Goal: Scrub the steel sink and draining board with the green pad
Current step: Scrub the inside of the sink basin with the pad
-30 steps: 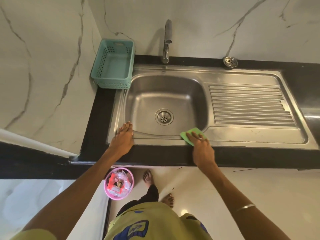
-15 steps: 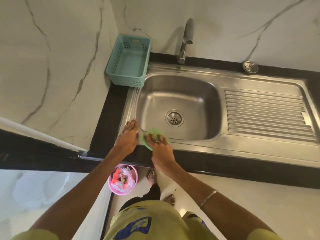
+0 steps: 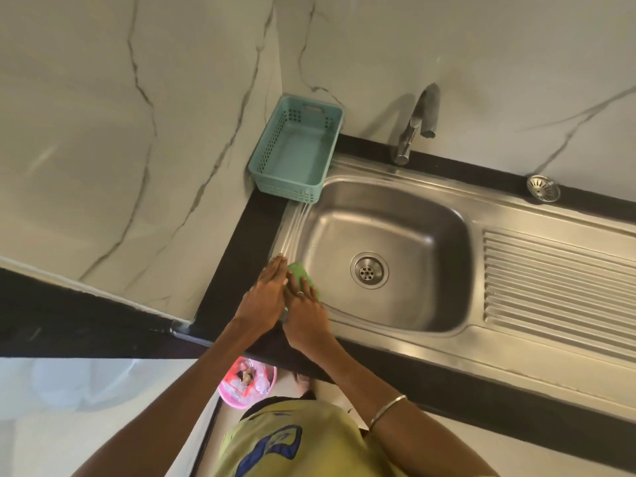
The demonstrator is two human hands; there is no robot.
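The right hand (image 3: 304, 313) presses flat on the green scouring pad (image 3: 303, 275) at the near left corner of the steel sink (image 3: 395, 304), on the rim where it curves down into the basin; its fingers lie straight over the pad, one wearing a ring, so the pad is pinned under them, not gripped. The left hand (image 3: 266, 292) lies just beside it on the left, touching it, with straight fingers resting flat on the sink's ridged left rim and holding nothing. The drain (image 3: 369, 270) sits in the middle of the basin floor, right of the pad. The ribbed draining board (image 3: 557, 284) runs off to the right, well apart from both hands. A teal plastic basket (image 3: 297, 149) stands on the black countertop (image 3: 237, 256) at the far left corner, against the marble wall (image 3: 137, 132), and a steel tap (image 3: 418, 122) rises behind the basin. A loose sink strainer (image 3: 543, 188) lies on the counter far right (beside the wall). A pink bucket (image 3: 247, 385) stands on the floor below the counter edge. A thin bangle (image 3: 387, 409) circles the right wrist.
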